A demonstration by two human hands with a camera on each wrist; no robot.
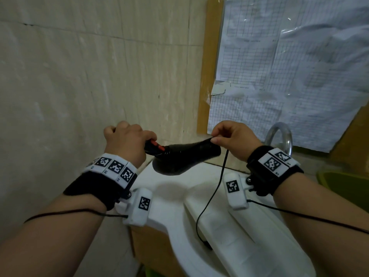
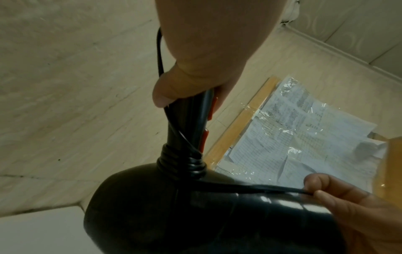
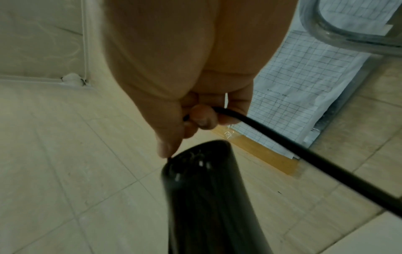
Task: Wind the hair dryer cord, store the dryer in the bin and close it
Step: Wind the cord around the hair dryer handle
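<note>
Right now your left hand (image 1: 127,142) is wrapped around the handle of the black hair dryer (image 1: 185,158), fingers curled over it just beside the red switches (image 1: 157,145), in the middle of the head view. The dryer lies roughly level above the white sink (image 1: 171,194), its barrel pointing toward the right of the frame. Your right hand (image 1: 231,138) pinches the black cord (image 1: 217,186) between thumb and fingertips just above the barrel's open end. From that pinch the cord hangs down in a loose curve over a white lidded bin (image 1: 249,242) at the lower right. In the left wrist view several turns of cord (image 2: 181,162) sit tight around the base of the handle, and one strand runs across the body to your right hand (image 2: 348,197). A chrome faucet (image 1: 279,134) arches behind your right wrist.
</note>
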